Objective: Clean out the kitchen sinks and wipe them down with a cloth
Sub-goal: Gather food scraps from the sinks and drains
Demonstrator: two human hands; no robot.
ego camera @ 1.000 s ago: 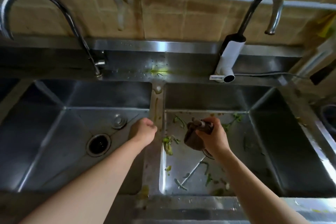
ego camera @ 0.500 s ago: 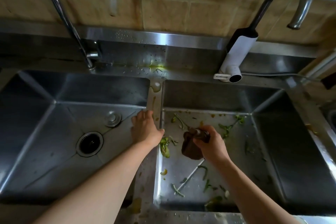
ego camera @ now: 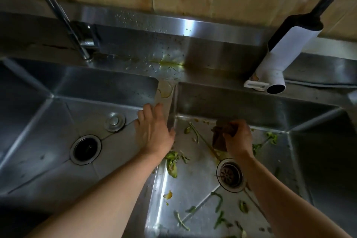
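Observation:
Two steel sinks lie side by side. My right hand [ego camera: 238, 137] grips a bunched dark brown cloth [ego camera: 220, 137] at the far edge of the right sink's floor [ego camera: 193, 183]. Green vegetable scraps [ego camera: 172, 162] lie scattered over that floor around its drain strainer [ego camera: 230, 175]. My left hand [ego camera: 154, 131] rests flat with straight fingers on the divider [ego camera: 167, 100] between the sinks. The left sink [ego camera: 48, 137] holds an open drain hole [ego camera: 85, 149] and a loose round stopper [ego camera: 114, 121].
A steel tap [ego camera: 63, 17] rises behind the left sink, a tap with a white and black body [ego camera: 280, 58] behind the right one. A yellowish spill [ego camera: 166, 87] sits on the back ledge and divider top. Tiled wall behind.
My right hand has carried the cloth away from me to the back of the right sink, uncovering the drain strainer. My left hand went from a fist to flat on the divider. The view moved closer.

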